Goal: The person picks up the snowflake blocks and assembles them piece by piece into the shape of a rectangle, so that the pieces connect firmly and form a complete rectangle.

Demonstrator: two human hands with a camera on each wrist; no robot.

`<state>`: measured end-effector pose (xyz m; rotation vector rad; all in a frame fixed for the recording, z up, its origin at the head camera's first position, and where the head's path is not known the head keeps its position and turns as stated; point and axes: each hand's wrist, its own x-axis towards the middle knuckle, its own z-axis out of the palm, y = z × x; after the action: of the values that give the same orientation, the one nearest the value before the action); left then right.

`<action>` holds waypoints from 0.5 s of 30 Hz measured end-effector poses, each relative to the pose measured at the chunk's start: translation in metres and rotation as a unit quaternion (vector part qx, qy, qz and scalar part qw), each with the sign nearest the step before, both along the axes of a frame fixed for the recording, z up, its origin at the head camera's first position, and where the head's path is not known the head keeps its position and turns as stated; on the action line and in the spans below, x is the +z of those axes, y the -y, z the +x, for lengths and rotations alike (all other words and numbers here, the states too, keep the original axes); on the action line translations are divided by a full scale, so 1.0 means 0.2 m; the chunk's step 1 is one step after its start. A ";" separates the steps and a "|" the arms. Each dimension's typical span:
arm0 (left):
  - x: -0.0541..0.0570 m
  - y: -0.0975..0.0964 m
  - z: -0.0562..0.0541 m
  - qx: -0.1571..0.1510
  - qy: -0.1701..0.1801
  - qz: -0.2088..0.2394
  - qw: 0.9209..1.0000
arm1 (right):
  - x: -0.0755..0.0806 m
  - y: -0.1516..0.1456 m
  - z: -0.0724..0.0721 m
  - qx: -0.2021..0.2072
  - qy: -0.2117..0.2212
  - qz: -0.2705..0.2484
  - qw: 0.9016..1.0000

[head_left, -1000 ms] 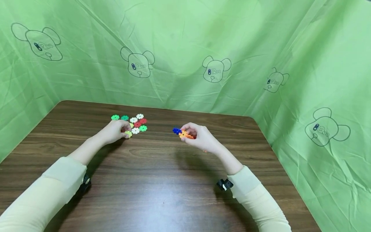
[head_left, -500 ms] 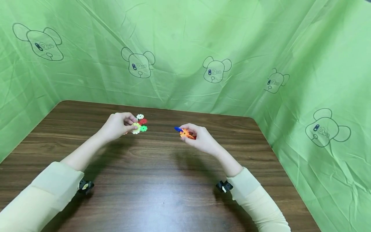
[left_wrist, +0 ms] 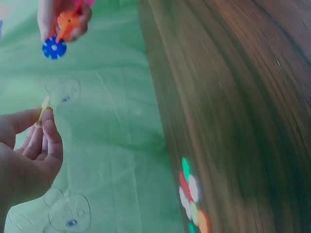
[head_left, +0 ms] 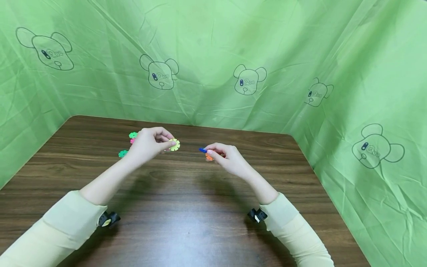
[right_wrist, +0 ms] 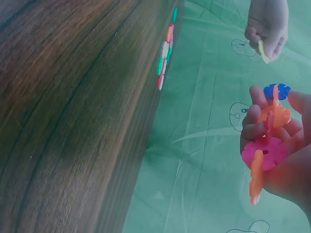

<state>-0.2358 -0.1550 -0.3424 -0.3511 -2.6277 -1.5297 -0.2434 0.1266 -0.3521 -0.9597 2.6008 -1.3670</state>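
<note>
My left hand (head_left: 148, 142) pinches a yellow snowflake disc (head_left: 175, 144) between thumb and fingers, above the table; the left wrist view shows the yellow disc (left_wrist: 43, 110) edge-on. To its right, my right hand (head_left: 230, 159) grips a chain of interlocked snowflake discs. In the right wrist view the chain runs from a blue disc (right_wrist: 277, 91) at the tip through an orange disc (right_wrist: 277, 116) and a red one to a pink disc (right_wrist: 265, 153) and another orange disc (right_wrist: 256, 177). The two hands are apart, with the blue end pointing toward the yellow disc.
Loose discs lie at the table's back left, partly hidden by my left hand, among them a green disc (head_left: 122, 153) and another green disc (head_left: 133, 135). A brown wooden table (head_left: 186, 207) spreads below. Green cloth (head_left: 207, 55) hangs behind and at the sides.
My left hand has picked the yellow disc up from the loose discs and carried it right, toward the chain. The right hand has stayed nearly in place, the blue end turning slightly.
</note>
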 end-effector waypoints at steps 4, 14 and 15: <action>0.03 -0.06 0.02 -0.002 0.031 0.052 0.998 | 0.00 0.00 0.00 -0.003 -0.018 0.001 1.000; 0.03 -0.17 0.04 -0.015 0.008 0.114 0.993 | 0.00 0.04 0.02 -0.007 -0.044 0.000 0.999; 0.03 -0.18 0.04 -0.015 0.006 0.114 0.993 | 0.01 0.04 0.02 -0.006 -0.045 0.000 0.999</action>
<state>-0.2285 -0.1190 -0.3370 -0.3641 -2.4296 -1.8232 -0.2393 0.1188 -0.3507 -1.0309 2.6762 -1.3573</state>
